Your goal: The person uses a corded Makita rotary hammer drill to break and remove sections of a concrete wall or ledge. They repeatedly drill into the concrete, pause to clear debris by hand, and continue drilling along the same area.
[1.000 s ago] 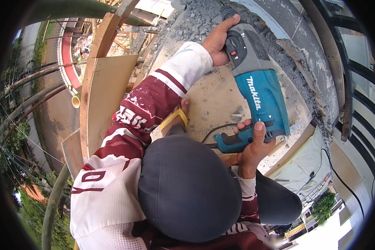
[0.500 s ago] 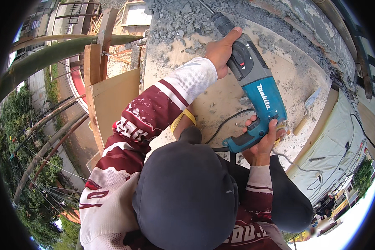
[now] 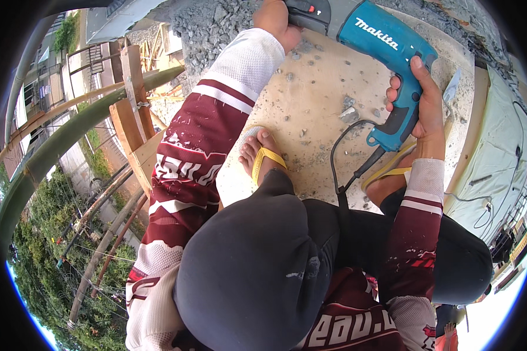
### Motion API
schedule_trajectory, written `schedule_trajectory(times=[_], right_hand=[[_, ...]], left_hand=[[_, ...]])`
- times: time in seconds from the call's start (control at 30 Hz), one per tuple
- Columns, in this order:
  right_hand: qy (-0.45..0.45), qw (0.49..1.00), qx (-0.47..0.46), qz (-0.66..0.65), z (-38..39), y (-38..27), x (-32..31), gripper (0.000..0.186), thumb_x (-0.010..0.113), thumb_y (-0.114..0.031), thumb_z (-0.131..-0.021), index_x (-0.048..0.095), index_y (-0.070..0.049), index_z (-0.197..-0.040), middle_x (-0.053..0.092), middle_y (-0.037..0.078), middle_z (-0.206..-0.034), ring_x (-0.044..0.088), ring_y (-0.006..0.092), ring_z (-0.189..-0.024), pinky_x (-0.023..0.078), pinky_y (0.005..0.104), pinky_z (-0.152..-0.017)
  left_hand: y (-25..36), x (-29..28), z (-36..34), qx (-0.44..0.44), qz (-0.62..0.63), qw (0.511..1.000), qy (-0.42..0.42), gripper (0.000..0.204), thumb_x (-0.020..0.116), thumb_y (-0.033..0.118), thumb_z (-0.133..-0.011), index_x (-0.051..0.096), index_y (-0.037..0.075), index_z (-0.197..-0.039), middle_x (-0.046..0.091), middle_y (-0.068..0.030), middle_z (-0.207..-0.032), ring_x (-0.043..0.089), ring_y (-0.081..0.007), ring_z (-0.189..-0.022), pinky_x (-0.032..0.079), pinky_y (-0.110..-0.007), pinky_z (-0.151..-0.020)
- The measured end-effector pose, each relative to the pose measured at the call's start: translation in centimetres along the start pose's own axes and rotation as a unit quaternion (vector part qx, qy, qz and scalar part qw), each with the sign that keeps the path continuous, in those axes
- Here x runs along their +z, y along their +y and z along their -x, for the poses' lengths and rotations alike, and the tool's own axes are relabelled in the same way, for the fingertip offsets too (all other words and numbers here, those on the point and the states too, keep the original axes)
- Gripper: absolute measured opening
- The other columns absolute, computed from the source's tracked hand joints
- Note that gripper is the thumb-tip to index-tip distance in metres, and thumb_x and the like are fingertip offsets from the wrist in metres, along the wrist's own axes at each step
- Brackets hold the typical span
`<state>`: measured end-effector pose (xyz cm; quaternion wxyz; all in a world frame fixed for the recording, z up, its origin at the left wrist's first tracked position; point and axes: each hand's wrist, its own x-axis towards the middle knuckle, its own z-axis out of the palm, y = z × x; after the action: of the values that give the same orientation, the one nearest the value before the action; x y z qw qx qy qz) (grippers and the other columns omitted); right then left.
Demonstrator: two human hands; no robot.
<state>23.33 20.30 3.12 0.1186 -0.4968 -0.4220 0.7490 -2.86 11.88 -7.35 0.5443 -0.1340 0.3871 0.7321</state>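
While the left hand (image 3: 277,24) is on the teal drill (image 3: 386,41) near its front, fingers too hidden to tell, it's over the dusty board (image 3: 316,111), probably heavy and rigid, so grab both ends; right hand (image 3: 430,111) has fingers wrapped round the rear handle (image 3: 401,117)

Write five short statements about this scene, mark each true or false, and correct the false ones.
1. The person's bare right grip holds the teal-and-black handle of a teal-and-dark-grey corded power drill. True.
2. The person's bare left grip is well away from the power drill. False: it is against the dark grey front section.
3. The thin black cord leaves the top of the power drill. False: it leaves the handle's lower end.
4. The left foot wears a yellow-strapped sandal. True.
5. Jagged grey rubble lies left of the left grip. True.
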Motion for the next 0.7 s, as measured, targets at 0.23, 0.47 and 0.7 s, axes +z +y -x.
schedule_trajectory(times=[0.23,0.47,0.7], right_hand=[[0.05,0.998,-0.017,0.035,4.0,-0.2,1.1,0.06,0.074,-0.05,-0.09,0.06,0.004,-0.112,0.068,0.011,-0.082,0.069,0.0169,-0.063,0.059,0.0315,-0.051],[-0.022,0.979,0.047,-0.197,5.7,10.5,-2.9,0.063,0.067,-0.054,-0.095,0.058,0.002,-0.122,0.069,0.014,-0.091,0.072,0.0205,-0.073,0.062,0.0335,-0.057],[-0.038,0.975,0.034,-0.214,4.9,12.0,0.5,0.061,0.067,-0.053,-0.095,0.059,0.002,-0.119,0.068,0.013,-0.087,0.069,0.0197,-0.068,0.06,0.0338,-0.055]], left_hand=[[-0.5,0.3,3.1,0.039,0.03,0.998,-0.046,0.05,0.046,0.049,-0.107,0.064,0.005,-0.123,0.071,-0.0106,-0.121,0.069,-0.0253,-0.108,0.054,-0.041,-0.1],[-3.3,-1.9,7.0,-0.008,-0.092,0.995,-0.038,0.045,0.049,0.044,-0.108,0.065,0.003,-0.118,0.074,-0.0111,-0.111,0.072,-0.0246,-0.1,0.057,-0.04,-0.094],[-0.5,-4.6,6.2,0.068,-0.159,0.982,0.076,0.049,0.059,0.047,-0.101,0.06,0.005,-0.125,0.067,-0.0125,-0.123,0.064,-0.0286,-0.115,0.05,-0.047,-0.105]])
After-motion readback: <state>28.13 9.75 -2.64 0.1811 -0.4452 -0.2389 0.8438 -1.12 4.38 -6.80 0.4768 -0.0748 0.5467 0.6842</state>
